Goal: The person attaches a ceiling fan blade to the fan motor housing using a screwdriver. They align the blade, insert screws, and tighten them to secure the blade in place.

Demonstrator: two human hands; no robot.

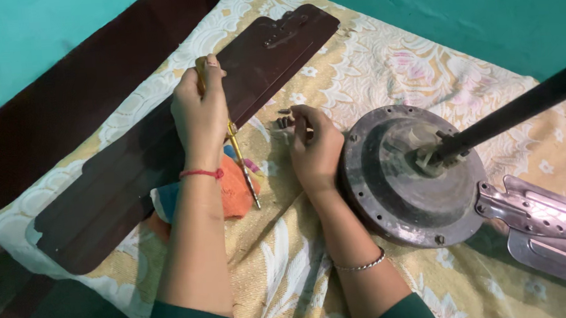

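A: Left hand (200, 115) is clamped round a yellow-handled screwdriver (242, 162), shaft pointing down over the orange cloth (235, 192), beside the dark brown fan blade (162, 141).

B: Right hand (314, 151)?

A: Fingers pinched together at the small screws (285, 120) lying loose on the bedspread (382, 59), between the blade and the fan motor (411, 173). Probably holding one; too small to tell.

B: Risks?

A: Screws could sink into the soft patterned fabric and get lost. The driver tip could snag the cloth. The motor sits on soft bedding with its downrod (525, 105) sticking out, so it could tip if bumped.

B: Surroundings?

A: A bed, cream and yellow floral cover, dark wood edge (59, 88), teal wall (471, 6). A metal blade bracket (546, 217) lies at the right.
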